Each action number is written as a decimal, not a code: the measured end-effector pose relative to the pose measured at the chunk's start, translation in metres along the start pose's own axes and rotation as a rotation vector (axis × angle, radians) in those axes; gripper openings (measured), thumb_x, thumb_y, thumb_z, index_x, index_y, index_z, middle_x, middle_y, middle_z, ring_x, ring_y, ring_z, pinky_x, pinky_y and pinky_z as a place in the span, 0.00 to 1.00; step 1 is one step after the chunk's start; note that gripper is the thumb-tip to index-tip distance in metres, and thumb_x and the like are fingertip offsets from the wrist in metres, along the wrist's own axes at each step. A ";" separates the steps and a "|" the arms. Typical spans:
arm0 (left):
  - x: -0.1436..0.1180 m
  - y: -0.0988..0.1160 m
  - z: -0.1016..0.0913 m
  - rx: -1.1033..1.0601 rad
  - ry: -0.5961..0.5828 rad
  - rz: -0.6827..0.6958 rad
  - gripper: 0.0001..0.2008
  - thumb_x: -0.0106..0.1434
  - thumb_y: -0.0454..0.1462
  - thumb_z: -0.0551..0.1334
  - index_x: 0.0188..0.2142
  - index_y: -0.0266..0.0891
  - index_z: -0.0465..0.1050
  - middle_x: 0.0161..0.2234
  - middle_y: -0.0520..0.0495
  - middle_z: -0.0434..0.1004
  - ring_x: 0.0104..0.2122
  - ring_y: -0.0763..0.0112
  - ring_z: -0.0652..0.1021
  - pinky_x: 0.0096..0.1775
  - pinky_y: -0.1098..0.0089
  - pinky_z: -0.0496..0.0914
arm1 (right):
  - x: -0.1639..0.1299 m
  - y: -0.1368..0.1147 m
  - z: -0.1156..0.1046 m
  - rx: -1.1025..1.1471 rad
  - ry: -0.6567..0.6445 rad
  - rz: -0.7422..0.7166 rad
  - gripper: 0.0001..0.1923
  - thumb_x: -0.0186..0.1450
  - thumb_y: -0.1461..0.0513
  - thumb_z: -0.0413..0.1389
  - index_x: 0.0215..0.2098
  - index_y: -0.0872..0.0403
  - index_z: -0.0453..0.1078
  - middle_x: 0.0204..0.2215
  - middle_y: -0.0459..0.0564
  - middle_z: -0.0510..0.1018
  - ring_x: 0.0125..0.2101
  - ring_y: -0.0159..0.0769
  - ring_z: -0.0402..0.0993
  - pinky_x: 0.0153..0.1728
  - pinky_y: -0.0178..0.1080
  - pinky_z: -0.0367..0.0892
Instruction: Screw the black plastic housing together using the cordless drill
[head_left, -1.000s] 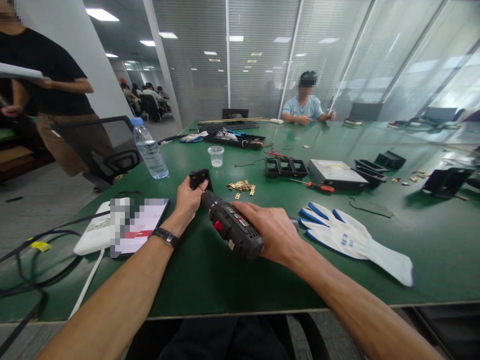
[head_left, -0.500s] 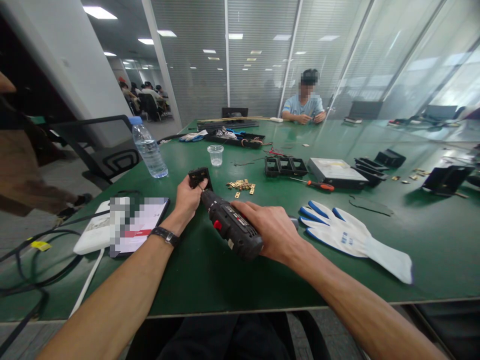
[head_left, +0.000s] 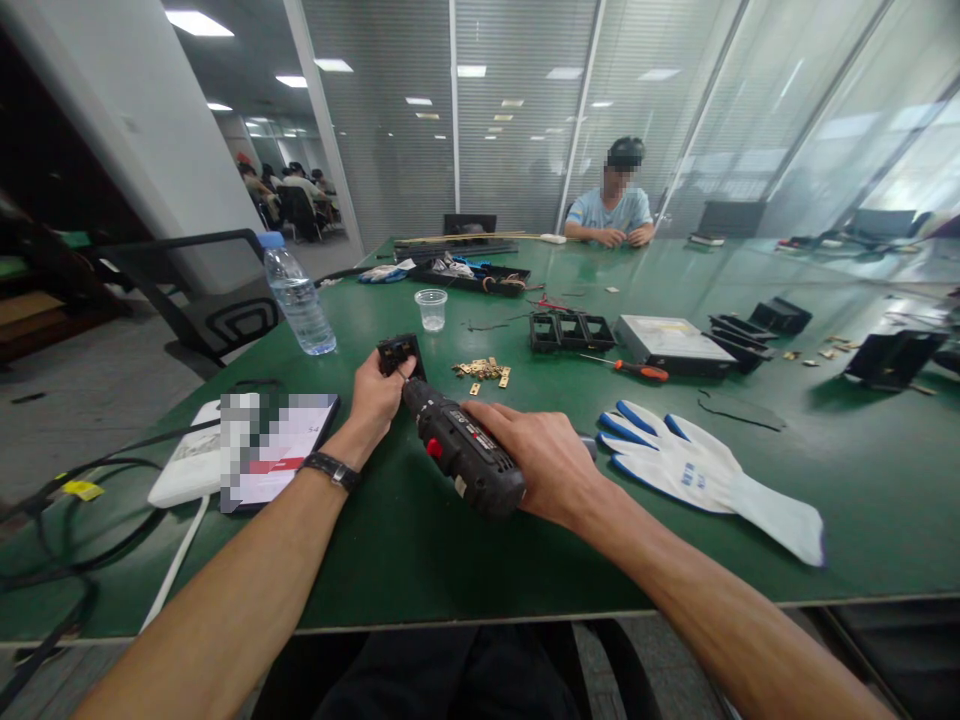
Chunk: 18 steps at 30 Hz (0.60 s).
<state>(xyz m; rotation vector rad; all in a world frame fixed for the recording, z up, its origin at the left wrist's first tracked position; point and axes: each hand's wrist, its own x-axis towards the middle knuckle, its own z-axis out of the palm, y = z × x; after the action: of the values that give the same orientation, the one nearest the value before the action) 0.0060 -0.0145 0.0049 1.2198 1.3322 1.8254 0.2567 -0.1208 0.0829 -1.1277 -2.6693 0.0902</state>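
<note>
While a black socket part [head_left: 397,354] is pinched upright by the left hand [head_left: 377,397], a cordless drill [head_left: 463,452] is gripped by the right hand [head_left: 546,462], its tip against the part. Brass pieces [head_left: 483,373] are scattered at two o'clock; a white glove [head_left: 705,478] lies at three.

We see a green counter [head_left: 420,540], a black drill [head_left: 466,452] with a red button, a white glove [head_left: 705,480] with blue fingertip stripes, brass-coloured bits [head_left: 482,372], and a clear bottle [head_left: 298,296] with a blue cap.
</note>
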 end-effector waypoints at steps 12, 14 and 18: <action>-0.002 0.007 0.002 -0.014 0.038 0.003 0.22 0.45 0.42 0.70 0.40 0.35 0.74 0.34 0.47 0.77 0.34 0.68 0.75 0.40 0.64 0.72 | 0.001 0.002 0.001 -0.002 0.028 -0.010 0.37 0.56 0.57 0.56 0.63 0.45 0.51 0.48 0.49 0.75 0.39 0.44 0.75 0.30 0.38 0.58; -0.002 0.006 0.002 -0.007 0.026 0.003 0.22 0.46 0.42 0.70 0.40 0.35 0.74 0.34 0.46 0.77 0.34 0.68 0.75 0.40 0.64 0.72 | 0.000 0.001 0.001 0.000 0.028 -0.012 0.37 0.56 0.57 0.56 0.62 0.45 0.51 0.48 0.48 0.75 0.39 0.44 0.75 0.30 0.38 0.59; 0.000 0.003 0.001 0.002 0.011 -0.001 0.22 0.47 0.43 0.70 0.41 0.36 0.73 0.35 0.46 0.77 0.33 0.69 0.75 0.39 0.65 0.72 | 0.000 0.000 0.000 -0.002 0.028 -0.005 0.36 0.57 0.56 0.55 0.63 0.45 0.51 0.48 0.49 0.75 0.40 0.44 0.75 0.32 0.39 0.59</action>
<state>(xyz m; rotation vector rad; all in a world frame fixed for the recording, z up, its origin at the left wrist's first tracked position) 0.0071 -0.0155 0.0074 1.2116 1.3403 1.8326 0.2565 -0.1206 0.0829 -1.1139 -2.6485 0.0711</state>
